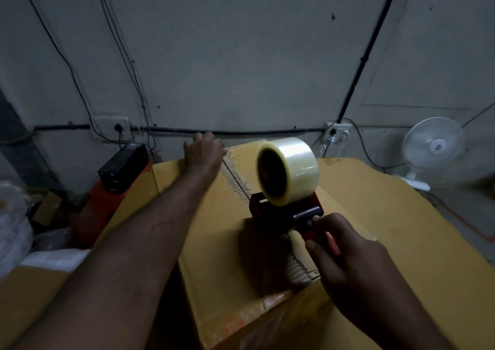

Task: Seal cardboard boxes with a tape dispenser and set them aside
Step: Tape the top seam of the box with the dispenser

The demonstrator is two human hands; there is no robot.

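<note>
A large brown cardboard box (214,256) lies in front of me, its top flaps meeting in a centre seam that runs away from me. A red tape dispenser (284,215) with a roll of clear tape (289,170) stands on that seam near the box's front edge. My right hand (345,264) grips the dispenser's handle. My left hand (205,151) reaches to the far edge of the box and rests on the left flap beside the seam, fingers over the edge.
More flat cardboard (388,202) spreads to the right. A white fan (434,146) stands at the back right. A black device (123,167) sits on a red object at the left, with white bags (13,215) beyond. Cables and sockets line the grey wall.
</note>
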